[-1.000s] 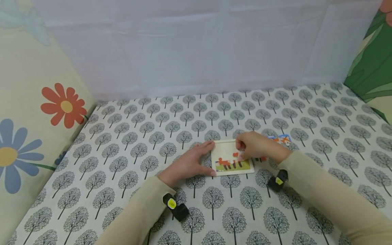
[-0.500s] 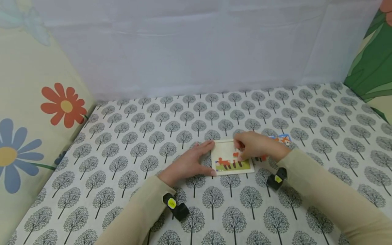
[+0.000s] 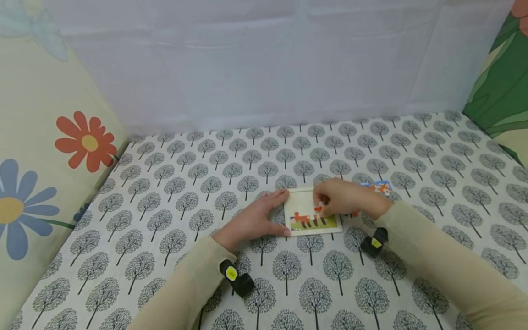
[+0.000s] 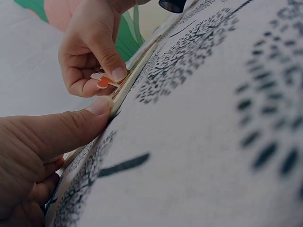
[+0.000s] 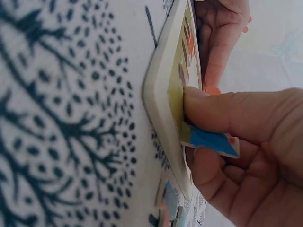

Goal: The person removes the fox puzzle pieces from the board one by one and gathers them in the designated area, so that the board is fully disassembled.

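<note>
A shallow puzzle tray [image 3: 300, 200] lies flat on the cloth, its lower part filled with pieces showing orange, dark legs and green grass [image 3: 303, 222]. My left hand [image 3: 255, 221] rests along the tray's left side, thumb at the front corner and fingers towards the back corner. Over the tray's right side, my right hand [image 3: 340, 198] pinches a puzzle piece [image 5: 208, 140] between thumb and curled fingers. The piece is blue with a green edge in the right wrist view; orange shows on it [image 4: 104, 82] in the left wrist view. Fingers hide part of it.
Blue and orange puzzle pieces [image 3: 380, 187] lie right of the tray, partly behind the right forearm. The tree-patterned cloth [image 3: 231, 156] covers the table. A white curtain [image 3: 247, 68] stands behind, with flower-printed panels at both sides.
My right hand has shifted slightly left over the tray, still pinching the piece. My left hand and the tray have stayed in place.
</note>
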Motion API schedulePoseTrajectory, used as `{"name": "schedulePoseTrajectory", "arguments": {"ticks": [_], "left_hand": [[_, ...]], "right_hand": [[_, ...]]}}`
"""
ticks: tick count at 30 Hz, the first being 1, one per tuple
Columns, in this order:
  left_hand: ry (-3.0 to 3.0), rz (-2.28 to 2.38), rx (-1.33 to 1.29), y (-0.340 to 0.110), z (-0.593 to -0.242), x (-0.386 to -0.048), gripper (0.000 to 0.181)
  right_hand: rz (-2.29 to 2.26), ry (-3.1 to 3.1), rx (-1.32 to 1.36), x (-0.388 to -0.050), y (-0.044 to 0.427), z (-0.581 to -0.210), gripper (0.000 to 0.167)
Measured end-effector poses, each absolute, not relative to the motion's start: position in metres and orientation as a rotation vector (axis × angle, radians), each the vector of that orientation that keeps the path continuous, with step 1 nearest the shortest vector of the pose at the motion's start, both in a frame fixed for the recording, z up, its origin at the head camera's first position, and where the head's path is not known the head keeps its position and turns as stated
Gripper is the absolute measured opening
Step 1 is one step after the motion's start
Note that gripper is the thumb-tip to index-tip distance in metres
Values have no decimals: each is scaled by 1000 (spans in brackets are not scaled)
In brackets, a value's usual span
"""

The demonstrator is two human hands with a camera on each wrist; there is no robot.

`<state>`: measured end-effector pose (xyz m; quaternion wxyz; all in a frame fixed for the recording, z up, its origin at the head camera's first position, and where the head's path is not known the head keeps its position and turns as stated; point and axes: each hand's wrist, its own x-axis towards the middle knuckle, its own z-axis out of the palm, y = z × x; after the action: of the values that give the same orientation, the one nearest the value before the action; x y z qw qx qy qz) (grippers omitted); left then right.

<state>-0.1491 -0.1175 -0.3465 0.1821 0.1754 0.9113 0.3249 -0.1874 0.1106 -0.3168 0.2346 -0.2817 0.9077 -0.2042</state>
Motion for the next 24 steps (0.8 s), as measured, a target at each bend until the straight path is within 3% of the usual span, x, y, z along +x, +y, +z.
{"name": "schedulePoseTrajectory", "arguments": {"ticks": [16,24], "left_hand": [[2575,903,481,-116,-345,-149,96],[2585,883,502,-117,-345,-150,96]], "right_hand": [[-721,2502,-789,-185,121,-326,16],[-795,2565,-835,-183,128,-331,9]]}}
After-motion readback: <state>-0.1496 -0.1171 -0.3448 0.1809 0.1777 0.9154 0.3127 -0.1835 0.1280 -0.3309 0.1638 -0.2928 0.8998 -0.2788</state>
